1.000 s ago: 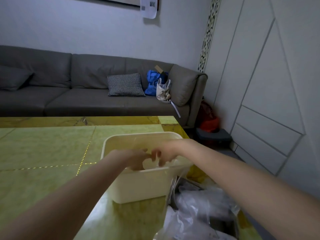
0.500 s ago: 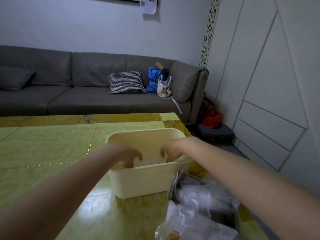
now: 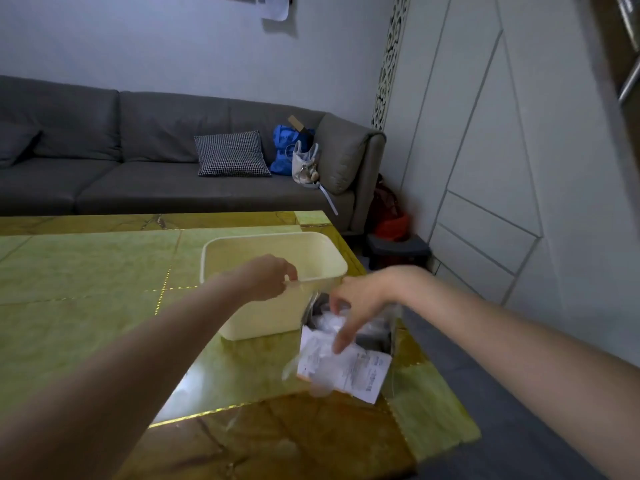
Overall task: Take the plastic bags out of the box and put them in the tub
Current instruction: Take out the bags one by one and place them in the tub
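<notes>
Comparing with a second ago, when both hands sat together inside the tub (image 3: 313, 249), I see them split apart: the right hand (image 3: 360, 303) has swung out to about four o'clock of the tub and now reaches down over the box (image 3: 386, 332), its fingers spread and relaxed, one fingertip touching the crumpled plastic bags (image 3: 341, 367) but gripping nothing yet. The left hand (image 3: 272, 277) stays at the tub's near rim, fingers loosely curled; I cannot tell whether it pinches anything. I read this as one drop-off finished and the next pick beginning. The bags lie piled in and spilling over the box, which touches the tub's right wall near the corner of the green table (image 3: 86, 271). What already lies inside the tub is hidden behind its wall.
</notes>
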